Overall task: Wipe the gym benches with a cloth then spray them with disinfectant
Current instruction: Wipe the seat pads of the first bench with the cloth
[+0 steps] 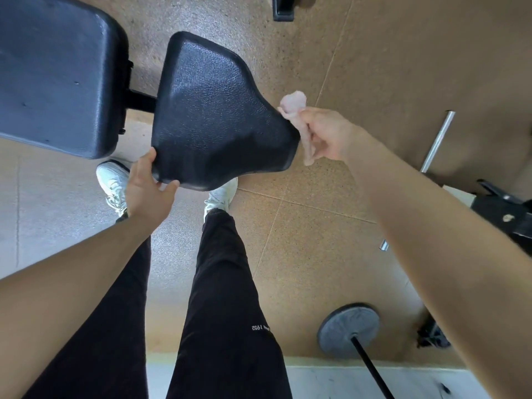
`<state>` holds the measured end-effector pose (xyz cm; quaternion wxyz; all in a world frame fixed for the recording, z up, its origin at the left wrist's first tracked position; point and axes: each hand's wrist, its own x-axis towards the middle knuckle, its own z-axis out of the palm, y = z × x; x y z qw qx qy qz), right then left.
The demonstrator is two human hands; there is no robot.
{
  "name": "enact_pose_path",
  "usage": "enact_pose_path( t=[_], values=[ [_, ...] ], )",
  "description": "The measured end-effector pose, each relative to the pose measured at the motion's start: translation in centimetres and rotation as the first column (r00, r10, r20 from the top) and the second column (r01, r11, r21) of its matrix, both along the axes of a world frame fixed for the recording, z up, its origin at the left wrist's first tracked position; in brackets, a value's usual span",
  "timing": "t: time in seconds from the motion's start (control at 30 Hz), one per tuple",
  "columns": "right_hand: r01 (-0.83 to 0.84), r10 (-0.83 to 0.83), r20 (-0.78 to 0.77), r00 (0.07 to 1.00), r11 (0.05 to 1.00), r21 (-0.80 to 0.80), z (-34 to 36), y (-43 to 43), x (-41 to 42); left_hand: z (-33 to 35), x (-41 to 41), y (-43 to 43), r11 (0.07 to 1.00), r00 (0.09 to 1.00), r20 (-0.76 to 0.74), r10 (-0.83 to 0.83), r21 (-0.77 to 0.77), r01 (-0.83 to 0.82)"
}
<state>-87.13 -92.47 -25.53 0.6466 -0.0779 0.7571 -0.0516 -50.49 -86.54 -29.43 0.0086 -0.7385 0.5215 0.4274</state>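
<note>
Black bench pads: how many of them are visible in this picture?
2. The seat pad is in the middle, the left hand holding its near edge; the back pad is at the upper left. More may lie out of view.

The seat (213,110) is showing pebbled black, the cloth (293,102) pale pink, the floor (316,240) speckled tan, the trousers (224,283) black, the shoes (111,177) white.

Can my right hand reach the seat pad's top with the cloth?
Probably yes: the right hand holds the cloth at the seat pad edge, nothing lies on top, and the left hand grips only a corner.
</note>
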Motion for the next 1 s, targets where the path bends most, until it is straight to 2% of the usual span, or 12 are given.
enact_pose_path(
  t=[0.13, 0.2, 0.3, 0.37, 0.43, 0.53, 0.63, 0.8, 1.0],
  values=[
    [0.025, -0.039, 0.226, 0.973, 0.998, 0.063, 0.2, -0.6, 0.3, 0.4, 0.2, -0.2, 1.000, 0.999, -0.033, 0.011, 0.003, -0.011],
    [-0.013, -0.003, 0.267, 0.964, 0.998, 0.059, 0.5, -1.9, -0.1, 0.5, 0.4, -0.3, 1.000, 0.999, -0.045, 0.010, -0.005, -0.010],
    [-0.058, 0.046, 0.180, 0.983, 0.997, 0.060, 0.6, -3.4, 1.0, 0.5, 0.6, -0.4, 1.000, 0.999, -0.051, 0.015, -0.019, -0.016],
    [-0.094, 0.090, 0.064, 0.994, 0.994, 0.055, 0.3, -4.1, 2.0, 0.3, 0.6, -0.4, 1.000, 0.998, -0.061, 0.018, -0.011, -0.019],
    [-0.237, 0.239, -0.042, 0.970, 0.970, 0.050, 0.2, -5.1, 3.1, 0.0, 0.9, -0.5, 1.000, 0.998, -0.061, 0.016, 0.002, -0.016],
    [-0.399, 0.404, -0.074, 0.912, 0.914, 0.074, 0.5, -7.0, 4.7, -0.5, 1.5, -0.5, 1.000, 0.998, -0.065, -0.013, -0.016, 0.012],
    [-0.393, 0.396, -0.072, 0.916, 0.918, 0.048, 0.2, -8.8, 5.3, -1.1, 2.1, -0.2, 0.999, 0.996, -0.081, -0.022, -0.034, 0.019],
    [-0.368, 0.365, 0.052, 0.929, 0.929, 0.051, -0.1, -10.8, 5.4, -1.6, 2.6, -0.1, 1.000, 0.994, -0.111, 0.004, -0.031, -0.007],
    [-0.302, 0.301, 0.043, 0.953, 0.953, 0.010, -2.0, -13.6, 6.5, -1.9, 3.1, -0.1, 1.000, 0.993, -0.121, -0.005, -0.026, 0.002]
  ],
)
